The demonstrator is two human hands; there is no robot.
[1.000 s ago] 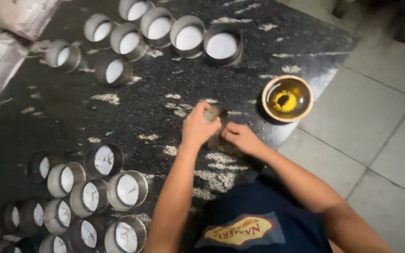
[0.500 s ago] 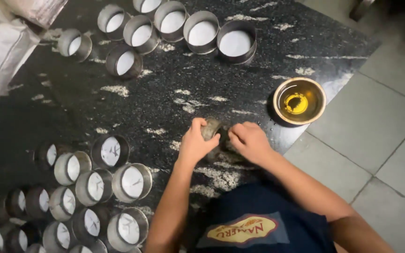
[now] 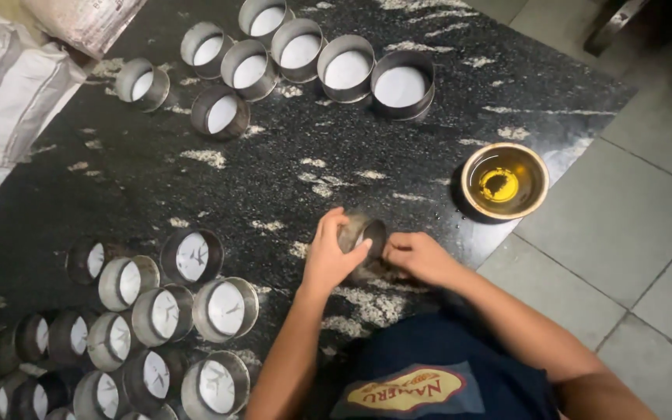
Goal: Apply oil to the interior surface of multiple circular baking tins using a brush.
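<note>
A small round metal tin (image 3: pixel 367 233) is tilted on its side on the black speckled slab (image 3: pixel 289 155), in front of me. My left hand (image 3: pixel 332 257) wraps its left rim, fingers curled over the top. My right hand (image 3: pixel 418 257) touches the tin's right side near its mouth; its fingertips are partly hidden. A metal bowl of yellow oil (image 3: pixel 505 181) stands to the right, at the slab's edge.
Several metal tins lined with white paper stand in a row at the far side (image 3: pixel 348 68). Several more cluster at the near left (image 3: pixel 165 311). White sacks (image 3: pixel 9 101) lie at the far left. Grey floor tiles (image 3: pixel 631 233) lie to the right.
The view has shifted slightly, with the tins and bowl drifting across the frame. Both hands stay on the small tin, turning it a little.
</note>
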